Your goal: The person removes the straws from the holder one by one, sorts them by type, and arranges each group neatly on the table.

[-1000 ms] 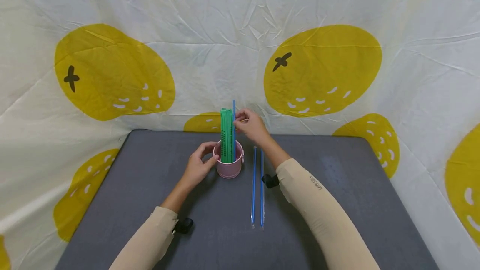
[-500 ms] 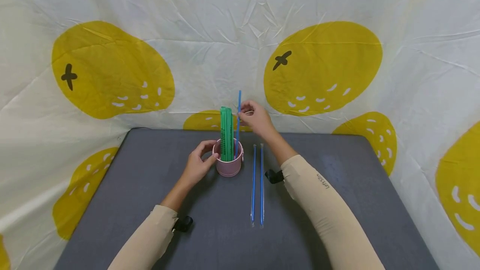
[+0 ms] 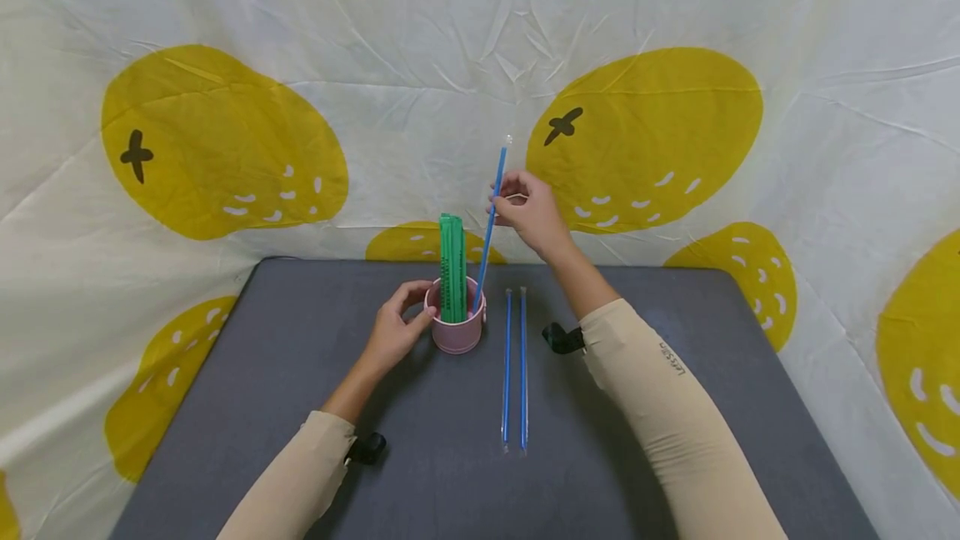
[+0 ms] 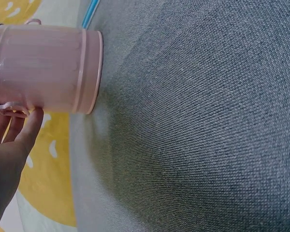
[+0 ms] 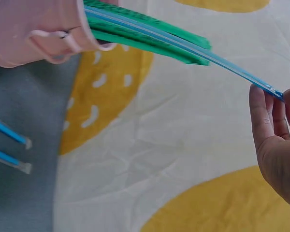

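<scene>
A small pink metal pail (image 3: 457,336) stands on the table, its ear-like handle mount visible in the right wrist view. My left hand (image 3: 397,323) holds its left side, thumb at the front of the rim and fingers behind. Upright inside the pail is a bundle of long green printed packets (image 3: 453,269). A blue straw (image 3: 491,227) in clear wrap leans to the right, its lower end inside the pail. Thumb and fingers of my right hand (image 3: 531,211) pinch this straw in its upper part, above the green packets' tops.
Two more wrapped blue straws, a left one (image 3: 507,369) and a right one (image 3: 523,369), lie side by side on the dark grey table (image 3: 637,407), right of the pail. Behind the table hangs a white cloth (image 3: 435,140) with yellow fruit prints.
My right hand has moved up and to the right with the blue straw, which has risen and now tilts right. My left hand and the pail have stayed in place.
</scene>
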The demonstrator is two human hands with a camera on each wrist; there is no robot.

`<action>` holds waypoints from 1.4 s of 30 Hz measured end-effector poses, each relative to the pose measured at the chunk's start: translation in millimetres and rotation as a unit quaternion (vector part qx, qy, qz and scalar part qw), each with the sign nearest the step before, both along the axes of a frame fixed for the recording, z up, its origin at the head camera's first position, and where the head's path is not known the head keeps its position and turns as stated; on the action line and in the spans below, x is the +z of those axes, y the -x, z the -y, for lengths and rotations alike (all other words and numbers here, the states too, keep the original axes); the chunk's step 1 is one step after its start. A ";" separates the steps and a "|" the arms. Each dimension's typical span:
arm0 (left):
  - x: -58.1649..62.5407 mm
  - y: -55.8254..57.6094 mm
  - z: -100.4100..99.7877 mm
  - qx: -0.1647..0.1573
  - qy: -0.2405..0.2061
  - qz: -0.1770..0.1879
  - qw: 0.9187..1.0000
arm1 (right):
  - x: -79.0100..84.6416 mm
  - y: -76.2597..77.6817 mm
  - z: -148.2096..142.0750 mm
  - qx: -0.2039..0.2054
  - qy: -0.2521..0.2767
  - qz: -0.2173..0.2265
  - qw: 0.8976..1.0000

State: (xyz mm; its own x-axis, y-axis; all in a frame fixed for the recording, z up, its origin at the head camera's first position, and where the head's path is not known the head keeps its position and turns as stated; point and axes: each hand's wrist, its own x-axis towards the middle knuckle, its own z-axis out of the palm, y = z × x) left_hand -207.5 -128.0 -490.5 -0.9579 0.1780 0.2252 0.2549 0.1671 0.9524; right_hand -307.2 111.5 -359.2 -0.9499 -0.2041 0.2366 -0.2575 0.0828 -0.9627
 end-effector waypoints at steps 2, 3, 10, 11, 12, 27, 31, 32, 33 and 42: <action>0.4 0.1 -0.3 0.000 -0.004 -0.001 1.000 | 6.4 0.2 -2.0 -0.003 0.010 -0.011 1.000; 0.8 0.1 -0.4 0.000 -0.005 -0.001 1.000 | 9.5 0.0 -3.2 -0.005 0.014 -0.015 1.000; 3.1 -0.4 -0.7 0.000 -0.007 0.005 1.000 | 21.8 -4.7 -16.0 -0.004 0.019 -0.021 1.000; 3.1 -0.4 -0.7 0.001 -0.006 0.005 1.000 | 21.6 -4.6 -18.1 -0.005 0.020 -0.019 1.000; 3.1 -0.5 -0.8 0.002 -0.005 0.005 1.000 | 20.7 -4.3 -20.3 -0.005 0.021 -0.018 1.000; 4.8 -1.8 3.5 0.006 0.013 0.008 1.000 | -1.5 -12.4 -46.9 -0.005 0.023 0.017 1.000; 6.8 -3.2 3.0 0.006 0.013 0.005 1.000 | -9.2 -14.7 -54.1 0.006 0.012 0.035 0.999; 7.1 -3.4 2.9 0.007 0.014 0.005 1.000 | -11.6 -15.0 -56.0 0.009 0.010 0.041 0.999; 7.4 -3.6 2.9 0.008 0.014 0.006 1.000 | -14.2 -15.6 -58.0 0.010 0.005 0.047 0.999; 6.6 -0.9 1.9 0.007 0.005 0.010 1.000 | -45.1 -18.1 -79.2 0.021 -0.049 0.117 0.992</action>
